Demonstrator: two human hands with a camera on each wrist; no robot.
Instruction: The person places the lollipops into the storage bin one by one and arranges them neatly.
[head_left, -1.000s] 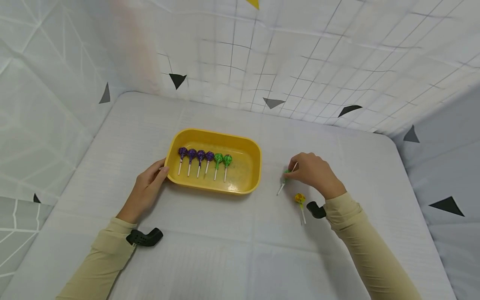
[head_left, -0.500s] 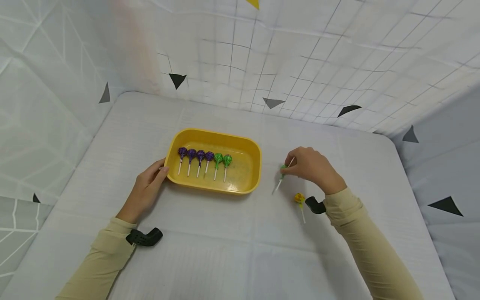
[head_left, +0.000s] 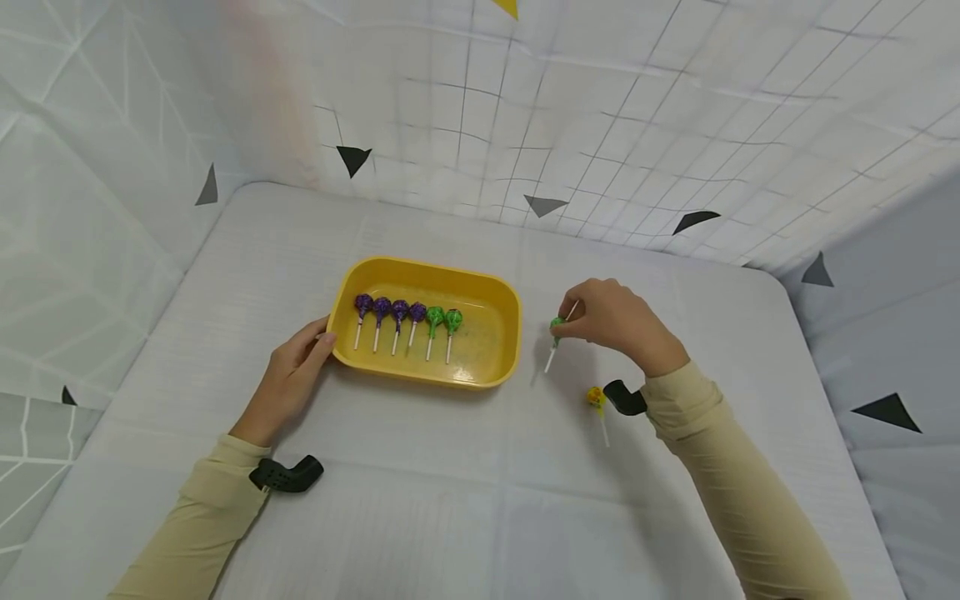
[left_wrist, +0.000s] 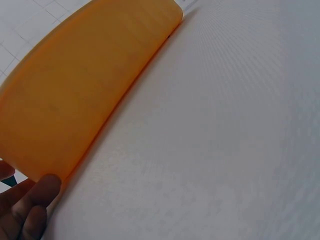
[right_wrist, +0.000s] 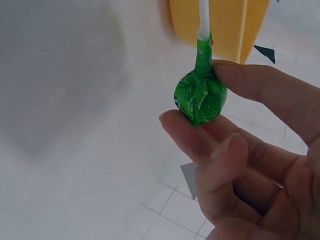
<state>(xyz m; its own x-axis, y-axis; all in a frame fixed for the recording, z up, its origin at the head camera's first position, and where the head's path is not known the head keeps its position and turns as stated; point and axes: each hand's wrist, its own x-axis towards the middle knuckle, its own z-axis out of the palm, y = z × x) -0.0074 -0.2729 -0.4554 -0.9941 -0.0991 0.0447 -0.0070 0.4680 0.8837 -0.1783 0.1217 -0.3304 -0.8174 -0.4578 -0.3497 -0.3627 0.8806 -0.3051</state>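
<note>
In the head view, my left hand (head_left: 288,379) holds the yellow tray (head_left: 426,382) by its left front corner, thumb and fingertips against the outer wall. The left wrist view shows the same tray (left_wrist: 85,85) from outside, with the fingers at its corner. Inside lie several purple lollipops (head_left: 382,308) and two green lollipops (head_left: 435,316) in a row, sticks toward me. Right of the tray, my right hand (head_left: 618,325) pinches another green lollipop (right_wrist: 200,97) by its wrapped head, above the table. Its white stick points down toward the near side.
A yellow lollipop (head_left: 596,397) lies on the white table (head_left: 420,492), close to the right wrist's black camera mount (head_left: 624,398). White curtain walls (head_left: 480,108) with grid lines and dark triangles stand behind and at the sides.
My right hand has risen and moved left and away from me, carrying the green lollipop toward the tray. The left hand and the tray stay in place.
</note>
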